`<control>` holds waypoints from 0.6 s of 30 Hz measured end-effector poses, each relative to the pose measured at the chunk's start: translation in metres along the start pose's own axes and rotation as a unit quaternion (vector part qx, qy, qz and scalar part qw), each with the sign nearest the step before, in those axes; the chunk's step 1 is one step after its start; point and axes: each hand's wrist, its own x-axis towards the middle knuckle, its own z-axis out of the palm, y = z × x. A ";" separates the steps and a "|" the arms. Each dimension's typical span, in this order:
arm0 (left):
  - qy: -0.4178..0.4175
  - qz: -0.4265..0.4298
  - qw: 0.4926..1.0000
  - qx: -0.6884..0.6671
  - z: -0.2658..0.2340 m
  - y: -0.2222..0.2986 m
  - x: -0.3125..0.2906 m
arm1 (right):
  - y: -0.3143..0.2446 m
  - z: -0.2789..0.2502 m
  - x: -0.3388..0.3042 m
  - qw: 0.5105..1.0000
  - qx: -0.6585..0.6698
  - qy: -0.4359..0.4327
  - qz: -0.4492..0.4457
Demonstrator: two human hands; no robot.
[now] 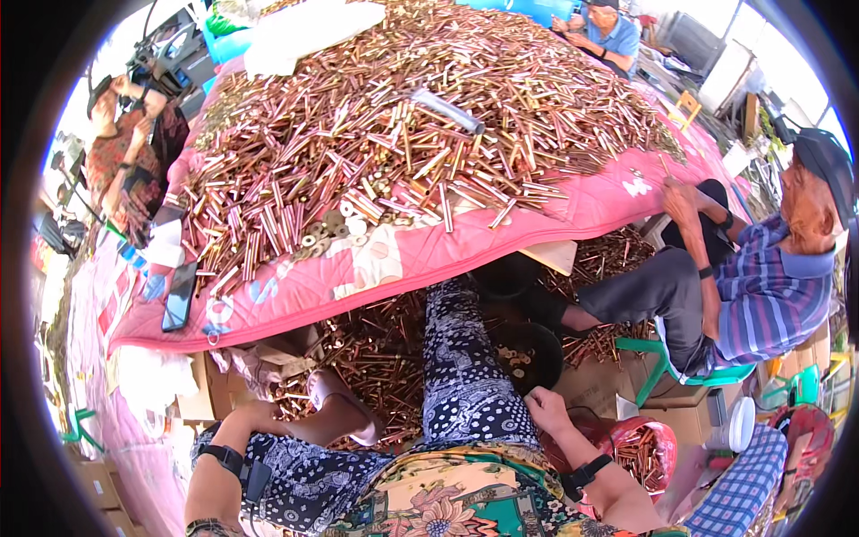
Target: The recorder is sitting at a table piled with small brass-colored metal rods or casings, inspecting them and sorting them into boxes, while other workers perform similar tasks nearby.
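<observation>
My left hand point(253, 417) rests low at the left, beside my bare ankle and a foot in a pink sandal point(329, 394); its fingers are hard to make out. My right hand point(547, 411) lies against my right thigh in patterned trousers point(461, 367). Its fingers look curled in, and anything inside them is hidden. Close to it stand a black basin point(548, 345) with washers inside and a red bucket point(667, 447) of metal rods. Ahead, a large heap of brassy and pinkish bolt-like metal rods point(394, 125) covers a pink quilted cloth point(519, 234), with loose washers point(344, 219) near its front edge.
A phone point(180, 297) lies on the quilt's left corner, and a clear tube point(447, 111) on the heap. More rods point(385, 358) spread beneath the quilt. One person point(769, 286) sits at right on a green stool point(658, 358); others sit at left point(125, 161) and far right point(608, 36).
</observation>
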 end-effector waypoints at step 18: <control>0.402 0.278 0.434 -0.757 -0.135 0.146 -0.166 | -0.232 -0.020 0.253 0.918 -0.169 0.258 -0.249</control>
